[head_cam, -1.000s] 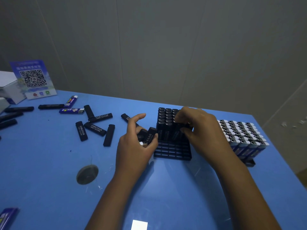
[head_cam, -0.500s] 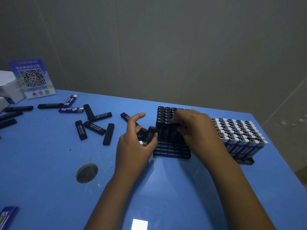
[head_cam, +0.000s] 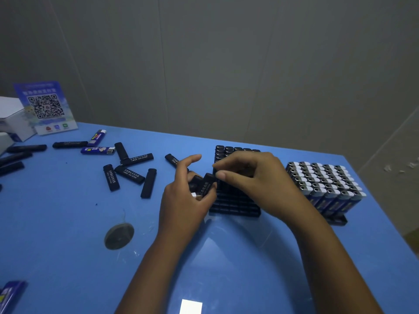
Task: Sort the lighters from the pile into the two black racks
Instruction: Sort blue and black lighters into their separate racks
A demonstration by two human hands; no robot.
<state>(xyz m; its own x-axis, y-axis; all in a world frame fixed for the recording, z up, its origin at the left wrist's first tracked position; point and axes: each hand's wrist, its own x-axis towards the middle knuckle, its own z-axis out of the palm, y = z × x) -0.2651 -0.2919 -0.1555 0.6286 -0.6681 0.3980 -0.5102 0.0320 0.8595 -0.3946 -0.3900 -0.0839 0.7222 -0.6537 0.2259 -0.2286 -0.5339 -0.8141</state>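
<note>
A black rack [head_cam: 235,206] stands mid-table, its far rows filled with upright black lighters [head_cam: 229,149] and its near rows bare. My left hand [head_cam: 184,201] grips a small bunch of black lighters [head_cam: 205,185] just left of that rack. My right hand [head_cam: 256,180] hovers over the rack, thumb and fingertips touching the top of the bunch. A second rack [head_cam: 337,219] to the right is packed with blue lighters [head_cam: 326,182]. Loose black lighters [head_cam: 130,174] and two blue ones [head_cam: 98,150] lie scattered at left.
A QR-code sign [head_cam: 45,107] and white boxes [head_cam: 11,114] stand at the far left edge. A grey round disc [head_cam: 119,236] lies on the blue table [head_cam: 68,245] near my left forearm. A blue packet [head_cam: 10,295] pokes in at the bottom left corner.
My right hand left the rack's filled rows and moved left to the bunch held in my left hand. The left hand stayed put.
</note>
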